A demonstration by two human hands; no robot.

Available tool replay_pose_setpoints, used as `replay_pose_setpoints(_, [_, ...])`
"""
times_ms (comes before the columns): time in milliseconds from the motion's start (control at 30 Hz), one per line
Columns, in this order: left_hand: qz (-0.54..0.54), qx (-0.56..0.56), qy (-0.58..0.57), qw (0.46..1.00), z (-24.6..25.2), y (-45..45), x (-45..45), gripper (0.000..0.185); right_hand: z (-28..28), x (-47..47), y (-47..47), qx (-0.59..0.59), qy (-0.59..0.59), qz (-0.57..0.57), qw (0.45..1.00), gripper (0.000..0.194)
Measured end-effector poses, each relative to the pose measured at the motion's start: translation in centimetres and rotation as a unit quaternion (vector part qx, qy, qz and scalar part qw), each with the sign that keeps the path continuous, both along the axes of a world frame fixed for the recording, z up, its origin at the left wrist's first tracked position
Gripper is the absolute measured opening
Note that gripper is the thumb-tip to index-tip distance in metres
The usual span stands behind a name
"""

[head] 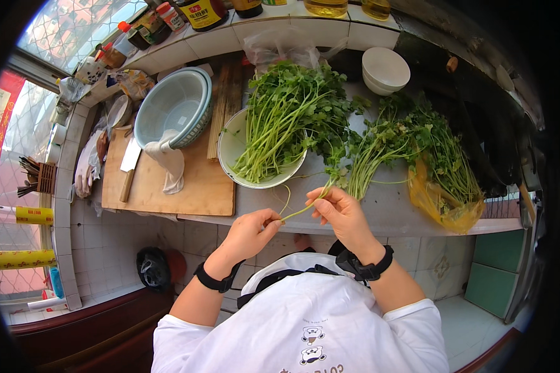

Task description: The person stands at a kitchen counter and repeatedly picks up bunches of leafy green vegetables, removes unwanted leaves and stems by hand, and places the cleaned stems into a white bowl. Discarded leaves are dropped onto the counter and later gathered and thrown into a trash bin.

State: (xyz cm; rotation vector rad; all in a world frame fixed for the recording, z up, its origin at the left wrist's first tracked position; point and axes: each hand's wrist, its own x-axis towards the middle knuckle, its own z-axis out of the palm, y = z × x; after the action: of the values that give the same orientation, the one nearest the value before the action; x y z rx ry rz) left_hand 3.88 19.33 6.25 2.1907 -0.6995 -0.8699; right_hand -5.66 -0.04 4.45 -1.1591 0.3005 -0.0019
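Between my two hands, in front of the counter's edge, stretches a thin green celery stalk (302,210). My left hand (256,231) pinches its lower end between thumb and fingers. Further up, near the leaves, my right hand (339,212) grips the same stalk. A large bunch of leafy celery (280,126) lies in a white enamel basin (231,161), its leaves spilling over the right side. Right of the basin, a smaller pile of leafy stalks (371,163) rests on the metal counter. More leafy stalks (448,163) lie partly in a yellow plastic bag (431,203).
A wooden cutting board (205,191) at left holds a cleaver (130,156), blue plastic baskets (172,109) and a white cloth (170,163). White bowls (385,70) stand at the back, below a tiled ledge (308,31) with bottles. A black-lined bin (153,268) is on the floor.
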Motion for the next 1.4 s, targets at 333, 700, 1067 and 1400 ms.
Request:
replay_pose_setpoints(333, [-0.036, -0.107, -0.098, 0.989, -0.7, 0.4, -0.4, 0.024, -0.3, -0.3, 0.5, -0.14, -0.07, -0.012, 0.988, 0.014])
replay_pose_setpoints(700, [0.064, -0.263, 0.137, 0.953, -0.7, -1.0, -1.5, 0.021, 0.1, 0.2, 2.2, -0.119, -0.11, 0.046, 0.986, 0.031])
replay_pose_setpoints(1067, [0.078, -0.187, 0.095, 0.975, 0.9, -0.8, -1.7, 0.016, -0.3, 1.4, 1.1, 0.208, -0.04, -0.016, 0.977, 0.021])
replay_pose_setpoints(1400, [0.129, -0.157, -0.029, 0.979, -0.5, -2.0, -1.3, 0.016, 1.7, 0.5, 2.1, -0.009, -0.082, -0.01, 0.997, 0.021])
